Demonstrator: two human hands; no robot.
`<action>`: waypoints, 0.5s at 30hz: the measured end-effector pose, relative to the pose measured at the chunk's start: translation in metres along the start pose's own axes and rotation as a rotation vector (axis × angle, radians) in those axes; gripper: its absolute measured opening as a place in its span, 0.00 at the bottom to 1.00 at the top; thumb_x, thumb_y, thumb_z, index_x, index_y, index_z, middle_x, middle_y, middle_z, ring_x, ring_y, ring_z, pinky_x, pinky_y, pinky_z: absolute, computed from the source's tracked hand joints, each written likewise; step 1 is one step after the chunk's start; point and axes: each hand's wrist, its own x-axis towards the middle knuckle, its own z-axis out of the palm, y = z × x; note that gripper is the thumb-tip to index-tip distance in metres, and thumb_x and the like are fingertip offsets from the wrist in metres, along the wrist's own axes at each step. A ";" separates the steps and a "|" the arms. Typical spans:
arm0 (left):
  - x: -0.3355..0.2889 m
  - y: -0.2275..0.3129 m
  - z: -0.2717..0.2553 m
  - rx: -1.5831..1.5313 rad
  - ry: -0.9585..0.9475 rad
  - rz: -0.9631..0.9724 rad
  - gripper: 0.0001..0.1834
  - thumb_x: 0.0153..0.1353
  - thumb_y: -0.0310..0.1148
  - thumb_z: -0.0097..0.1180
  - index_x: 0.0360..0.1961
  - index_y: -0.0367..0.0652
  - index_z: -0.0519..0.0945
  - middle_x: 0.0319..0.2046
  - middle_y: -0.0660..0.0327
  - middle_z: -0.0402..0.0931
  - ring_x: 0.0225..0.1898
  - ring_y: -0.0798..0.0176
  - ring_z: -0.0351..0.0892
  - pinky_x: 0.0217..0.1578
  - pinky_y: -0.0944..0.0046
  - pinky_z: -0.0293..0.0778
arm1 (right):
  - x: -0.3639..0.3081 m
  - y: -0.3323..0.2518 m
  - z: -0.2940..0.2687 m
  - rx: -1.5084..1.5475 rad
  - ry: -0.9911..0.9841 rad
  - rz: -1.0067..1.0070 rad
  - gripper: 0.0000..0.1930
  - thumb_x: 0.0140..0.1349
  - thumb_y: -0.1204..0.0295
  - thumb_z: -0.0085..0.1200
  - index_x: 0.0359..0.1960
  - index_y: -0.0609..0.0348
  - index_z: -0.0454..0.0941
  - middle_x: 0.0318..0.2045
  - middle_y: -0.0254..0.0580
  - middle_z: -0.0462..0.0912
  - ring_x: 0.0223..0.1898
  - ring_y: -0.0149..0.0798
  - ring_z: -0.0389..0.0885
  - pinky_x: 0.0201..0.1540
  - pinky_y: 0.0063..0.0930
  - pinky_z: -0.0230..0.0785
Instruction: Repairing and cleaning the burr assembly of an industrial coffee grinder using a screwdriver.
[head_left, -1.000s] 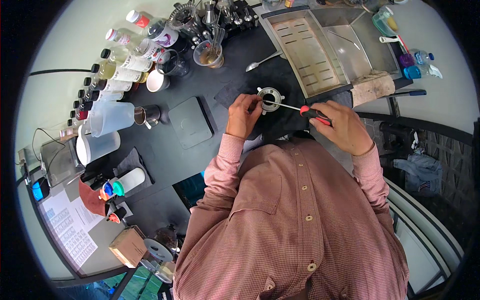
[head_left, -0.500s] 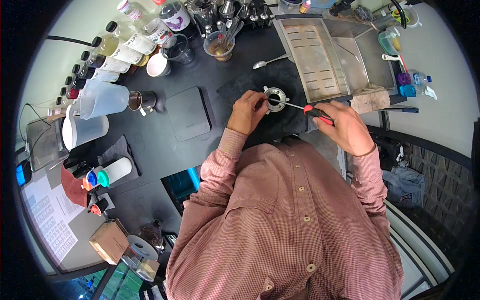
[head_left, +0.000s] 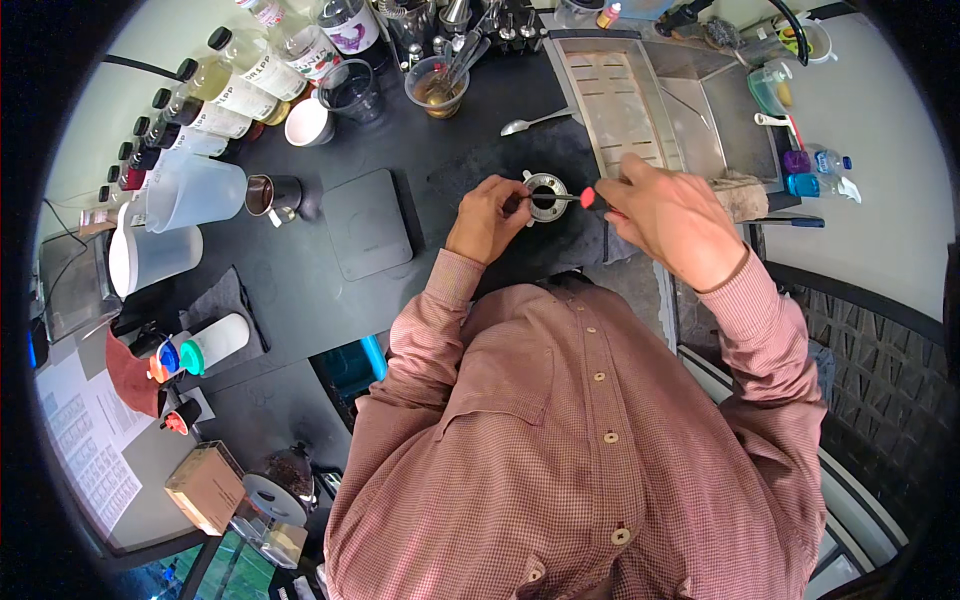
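A screwdriver (head_left: 587, 198) with a red and black handle is in my right hand (head_left: 682, 218), whose fingers wrap the handle and hide most of it. Its shaft lies level across a round silver metal part (head_left: 557, 212) with small lugs and a dark centre. On the other side of that part, my left hand (head_left: 480, 224) pinches close to the shaft's tip; the fingers cover whatever is between them. The metal part sits on a dark mat (head_left: 500, 160) on the black counter.
A flat black square device (head_left: 368, 228) lies to the left, beside a metal cup (head_left: 272, 196). A spoon (head_left: 535, 122) rests near the steel sink tray (head_left: 612, 110). Bottles (head_left: 243, 98) and plastic jugs (head_left: 196, 190) line the far left. Utensils stand in a clear cup (head_left: 437, 92).
My right hand has turned over and shifted a little left and up, so the screwdriver's handle is now mostly covered. My left hand holds nearly the same place.
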 end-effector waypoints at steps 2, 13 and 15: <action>0.000 -0.002 0.001 -0.003 -0.004 0.000 0.10 0.61 0.27 0.67 0.44 0.37 0.86 0.37 0.54 0.83 0.36 0.58 0.87 0.38 0.63 0.82 | 0.009 -0.007 -0.003 -0.055 0.010 -0.059 0.09 0.65 0.68 0.60 0.42 0.60 0.79 0.35 0.51 0.81 0.38 0.55 0.86 0.39 0.48 0.76; -0.003 -0.010 0.000 -0.087 -0.004 0.035 0.11 0.61 0.27 0.68 0.45 0.37 0.84 0.37 0.57 0.81 0.35 0.62 0.86 0.37 0.64 0.82 | 0.045 -0.010 -0.019 -0.096 0.000 -0.038 0.15 0.66 0.61 0.63 0.37 0.63 0.82 0.36 0.53 0.84 0.38 0.59 0.86 0.42 0.51 0.78; -0.004 -0.013 0.000 -0.098 0.010 0.043 0.11 0.61 0.27 0.68 0.44 0.37 0.84 0.37 0.57 0.81 0.35 0.62 0.86 0.36 0.64 0.81 | 0.051 -0.010 -0.023 -0.087 -0.034 -0.028 0.16 0.67 0.59 0.62 0.36 0.64 0.82 0.36 0.54 0.84 0.38 0.61 0.86 0.42 0.51 0.77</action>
